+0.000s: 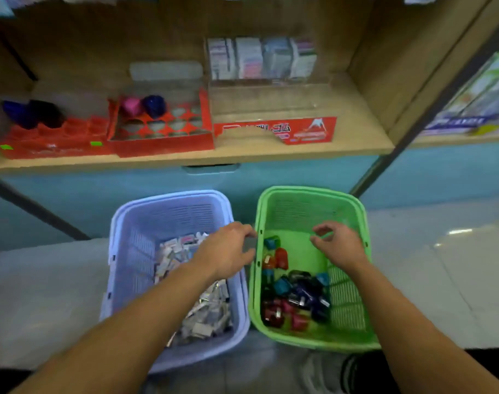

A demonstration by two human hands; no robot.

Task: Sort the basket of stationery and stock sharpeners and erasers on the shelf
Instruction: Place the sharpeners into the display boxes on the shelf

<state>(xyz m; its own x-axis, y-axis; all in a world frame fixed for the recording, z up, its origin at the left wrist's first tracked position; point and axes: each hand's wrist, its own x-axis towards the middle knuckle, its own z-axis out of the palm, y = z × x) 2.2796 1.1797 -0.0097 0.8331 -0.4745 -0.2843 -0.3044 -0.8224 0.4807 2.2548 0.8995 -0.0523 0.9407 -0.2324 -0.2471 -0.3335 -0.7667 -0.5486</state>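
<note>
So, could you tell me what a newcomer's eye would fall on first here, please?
Two baskets on the floor stand out: a green basket on the right holding bright coloured sharpeners, and a lilac basket on the left holding pale wrapped erasers. The left hand and right hand hover over them, and a red display tray sits nearly empty on the shelf above.

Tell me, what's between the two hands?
The green basket's rim, with a teal sharpener and a red sharpener just inside, seen in the head view.

Floor (441, 280) bears lilac basket (134, 251) beside green basket (308, 190); shelf (356, 137) holds red trays (163, 144).
</note>
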